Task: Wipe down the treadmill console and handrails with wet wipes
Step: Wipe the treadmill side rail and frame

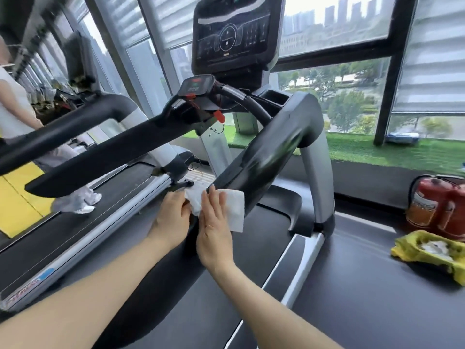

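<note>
Wet wipe (232,210) lies draped on the right handrail (264,157) near its lower end. Right hand (214,222) flat, fingers straight, pressing it; left hand (172,217) pinches its edge. Spread w/ full contact — then long strokes up rail.

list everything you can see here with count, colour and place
wet wipe: one, white, draped over the near end of the right handrail
right handrail: one, black, centre
left handrail: one, black, left of centre
console screen: one, black, top centre
safety key: one, red, below the small panel
wipes pack: one, yellow, right, on the next belt
fire extinguisher: one, red, far right
another person: one, white top, far left
left hand: pinches the wipe's left edge
right hand: flat on the wipe
</note>
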Motion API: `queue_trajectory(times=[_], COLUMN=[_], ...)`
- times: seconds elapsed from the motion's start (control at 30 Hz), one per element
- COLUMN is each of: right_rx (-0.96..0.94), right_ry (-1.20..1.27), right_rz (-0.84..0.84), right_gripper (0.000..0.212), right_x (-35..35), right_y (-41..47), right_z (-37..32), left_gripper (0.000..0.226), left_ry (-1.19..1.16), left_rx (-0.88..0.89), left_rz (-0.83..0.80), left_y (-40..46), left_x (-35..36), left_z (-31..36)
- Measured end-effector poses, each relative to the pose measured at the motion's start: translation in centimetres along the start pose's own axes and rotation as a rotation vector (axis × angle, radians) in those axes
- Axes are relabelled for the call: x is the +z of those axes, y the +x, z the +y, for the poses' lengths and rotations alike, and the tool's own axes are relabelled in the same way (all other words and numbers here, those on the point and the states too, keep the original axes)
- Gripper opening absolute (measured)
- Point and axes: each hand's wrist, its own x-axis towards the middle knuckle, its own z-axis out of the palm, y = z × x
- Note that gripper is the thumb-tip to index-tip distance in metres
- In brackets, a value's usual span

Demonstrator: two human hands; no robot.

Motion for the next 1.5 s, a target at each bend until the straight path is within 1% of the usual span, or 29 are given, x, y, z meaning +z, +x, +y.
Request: queue_trajectory(times=[0.1,0.2,0.27,0.3,0.4,0.5,0.6,0.77,0.9,1.0,1.07,1.13,1.27,1.37,1.5], right_rx=[-0.131,-0.199,-0.228,-0.224,-0.159,-0.078,-0.025,0.053,0.144,0.140,0.131,0.104,-0.017,-0.011,-0.028], right_ry=[-0.135,-0.135,-0.168,-0.192,-0.247,-0.284,-0.331,-0.373,-0.423,-0.445,-0.426,-0.416,-0.446,-0.389,-0.351], right_rz=[-0.101,-0.202,-0.273,-0.274,-0.230,-0.250,-0.264,-0.222,-0.142,-0.040,-0.009,-0.021,-0.072,-0.118,-0.142], right_gripper=[0.056,0.044,0.041,0.039,0.036,0.036,0.038,0.037,0.036,0.037,0.041,0.045,0.050,0.056,0.059], right_x=[0.4,-2.1,-3.9,-4.6,-6.6,-9.1,-11.2,-13.6,-13.8,-13.2,-12.7,-11.9,-9.6,-7.4,-4.3], right_y=[-1.6,0.0,1.9,3.1,7.0,11.4,15.3,20.6,23.0,22.0,20.4,18.6,14.1,10.2,5.4], right_z=[-0.4,0.2,0.8,1.2,2.9,4.8,6.2,7.6,7.4,7.0,6.8,6.6,4.7,3.0,0.7], left_gripper=[0.015,0.019,0.017,0.018,0.023,0.028,0.030,0.029,0.028,0.029,0.029,0.028,0.024,0.023,0.024], left_ry=[-0.040,-0.023,0.005,0.014,0.002,0.039,0.087,0.102,0.115,0.099,0.086,0.066,-0.019,-0.106,-0.080], left_rx=[-0.064,-0.068,-0.077,-0.092,-0.145,-0.166,-0.202,-0.185,-0.181,-0.180,-0.169,-0.159,-0.095,-0.056,-0.086], left_rz=[0.010,-0.009,-0.007,-0.004,0.005,0.023,0.007,0.006,0.021,0.020,0.021,0.025,0.065,0.081,0.082], left_y=[-0.9,-0.7,0.0,0.3,1.4,2.1,2.2,1.8,1.8,1.7,1.7,1.8,1.6,1.0,-1.6], left_x=[-0.8,-0.7,-0.2,0.1,1.2,2.2,2.5,2.4,2.3,2.2,2.2,2.2,1.8,1.0,-0.6], left_z=[-0.1,0.3,0.4,0.5,0.9,0.8,0.5,0.6,0.8,0.9,0.9,1.0,1.1,0.7,-1.0])
